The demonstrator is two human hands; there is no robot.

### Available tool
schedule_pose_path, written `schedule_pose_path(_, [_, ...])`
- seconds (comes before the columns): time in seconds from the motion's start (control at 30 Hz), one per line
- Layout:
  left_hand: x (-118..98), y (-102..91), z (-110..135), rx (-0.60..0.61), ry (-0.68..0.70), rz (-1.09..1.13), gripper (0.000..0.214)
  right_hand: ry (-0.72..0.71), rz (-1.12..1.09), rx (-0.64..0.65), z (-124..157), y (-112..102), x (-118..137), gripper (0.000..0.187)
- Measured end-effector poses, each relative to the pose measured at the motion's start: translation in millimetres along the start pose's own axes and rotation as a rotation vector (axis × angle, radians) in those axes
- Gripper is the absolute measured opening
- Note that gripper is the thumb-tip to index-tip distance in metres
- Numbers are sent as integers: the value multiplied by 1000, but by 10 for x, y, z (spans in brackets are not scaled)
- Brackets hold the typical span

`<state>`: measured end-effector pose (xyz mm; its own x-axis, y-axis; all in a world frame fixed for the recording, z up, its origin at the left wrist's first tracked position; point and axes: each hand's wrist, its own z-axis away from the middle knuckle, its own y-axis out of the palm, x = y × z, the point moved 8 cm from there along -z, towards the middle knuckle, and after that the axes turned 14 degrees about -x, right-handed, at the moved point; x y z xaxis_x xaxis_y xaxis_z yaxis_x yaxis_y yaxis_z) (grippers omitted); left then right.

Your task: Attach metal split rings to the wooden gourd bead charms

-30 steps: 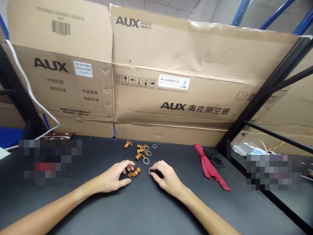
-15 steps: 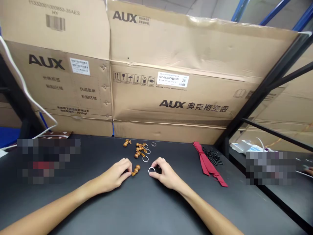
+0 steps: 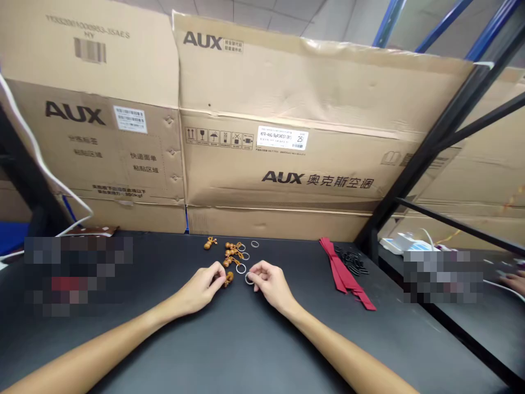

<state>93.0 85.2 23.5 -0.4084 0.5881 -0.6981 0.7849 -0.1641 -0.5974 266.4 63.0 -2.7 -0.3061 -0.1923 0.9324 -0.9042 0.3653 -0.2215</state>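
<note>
The person's left hand (image 3: pixel 204 285) pinches a small brown gourd charm (image 3: pixel 229 279) between thumb and fingers, just above or on the black table (image 3: pixel 254 345), in front of the body. The charm sticks out to the right of the fingertips; its short long axis looks slanted, the far end leaning away and slightly right, though its near end is partly hidden. The right hand (image 3: pixel 273 284) grips a metal ring (image 3: pixel 246 279) by its right side, so the loop projects left, facing the charm but apart from it. Just beyond lie three ringed charms (image 3: pixel 227 263), gourds to the left and rings to the right. A loose ring (image 3: pixel 255 244) and a ringless charm (image 3: pixel 208 245), its cord pointing right, lie farther back. Red straps (image 3: pixel 346 279) stretch diagonally at right beside black clips (image 3: pixel 356 265).
</note>
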Motion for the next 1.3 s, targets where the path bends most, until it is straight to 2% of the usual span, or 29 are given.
schedule_pose_path(0.13, [-36,77,-91,-20,-6,12,24,6,-74,-19,-41,35,11,21])
schedule_pose_path(0.3, [-43,89,-73,-11,-22,57,22,25,-134,19,47,55,43,25])
schedule_pose_path(0.57, [19,137,-17,29,-101,342,17,121,-181,199,218,209,137,32])
schedule_pose_path(0.7, [-19,208,38,64,-111,440,17,144,-160,303,263,269,133,38])
schedule_pose_path(0.83, [-87,219,56,93,-124,491,19,140,-158,425,308,319,153,34])
schedule_pose_path(1.0, [-81,176,28,64,-141,453,19,128,-142,440,312,321,157,28])
schedule_pose_path(1.13, [-34,212,42,73,-158,450,21,137,-153,439,309,323,154,28])
schedule_pose_path(1.23, [-83,232,61,101,-117,502,22,150,-163,437,301,312,153,27])
schedule_pose_path(1.3, [-129,204,65,82,-54,430,21,153,-165,441,296,305,158,27])
